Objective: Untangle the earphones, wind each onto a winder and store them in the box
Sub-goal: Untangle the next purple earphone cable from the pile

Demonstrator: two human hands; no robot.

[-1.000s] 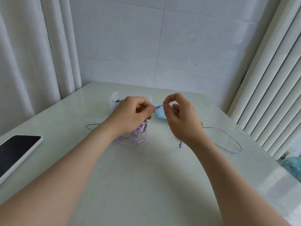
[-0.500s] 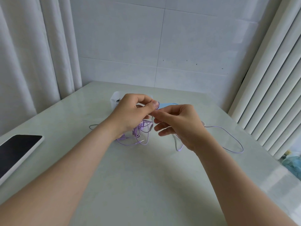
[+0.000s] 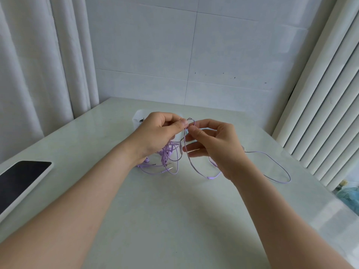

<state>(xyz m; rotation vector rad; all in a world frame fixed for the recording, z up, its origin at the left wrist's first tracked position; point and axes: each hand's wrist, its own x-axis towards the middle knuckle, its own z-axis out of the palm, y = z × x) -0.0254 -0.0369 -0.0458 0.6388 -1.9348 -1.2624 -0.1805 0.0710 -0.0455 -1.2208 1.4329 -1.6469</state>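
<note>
Head view: left hand (image 3: 159, 131) and right hand (image 3: 214, 145) pinch earphones (image 3: 167, 155), tangle hanging beneath.

A pale green, glossy stone tabletop (image 3: 174, 220) fills the corner. Behind it rises a white tiled wall (image 3: 213, 51); left of it hang white pleated curtains (image 3: 35, 74), right of it white ribbed vertical blinds (image 3: 320, 103). Soft daylight gleams on its right edge.

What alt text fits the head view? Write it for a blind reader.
A left hand and a right hand pinch a loop of tangled purple earphones above a pale table. Most of the tangle lies under the left hand, a translucent box stands behind it, and a dark-screened tablet lies at the left edge.
</note>
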